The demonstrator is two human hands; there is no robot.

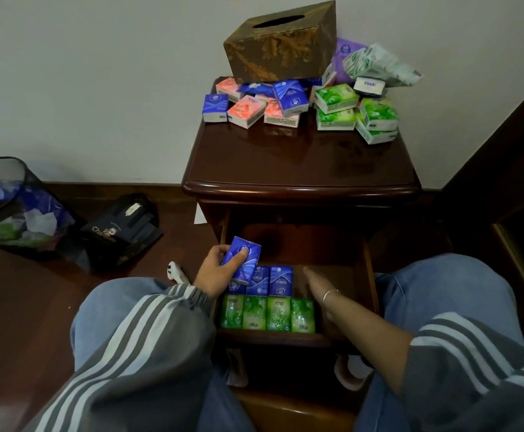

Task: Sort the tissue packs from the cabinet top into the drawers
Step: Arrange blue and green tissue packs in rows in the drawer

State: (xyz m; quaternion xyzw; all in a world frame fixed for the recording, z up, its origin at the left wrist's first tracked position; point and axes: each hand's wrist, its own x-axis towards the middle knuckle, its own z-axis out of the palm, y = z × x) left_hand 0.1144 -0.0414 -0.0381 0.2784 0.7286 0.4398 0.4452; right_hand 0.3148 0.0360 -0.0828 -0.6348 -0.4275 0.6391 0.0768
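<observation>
My left hand [213, 271] holds one blue pack [245, 254]. Just under this grip I count a row of blue packs [281, 280], three, one half hidden, and nearer to me a row of green packs [266, 313], four. Far beyond the grip lie four loose green packs [335, 98], three pink packs [246, 110], at least two loose blue packs [215, 107] and one tissue box [273, 54].

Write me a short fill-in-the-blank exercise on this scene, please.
1. The left hand holds a ____ pack.
2. The drawer has four ____ packs in its front row.
3. The right hand, fingers straight, holds ____.
4. The pink packs lie on the ____.
Missing words: blue, green, nothing, cabinet.
</observation>
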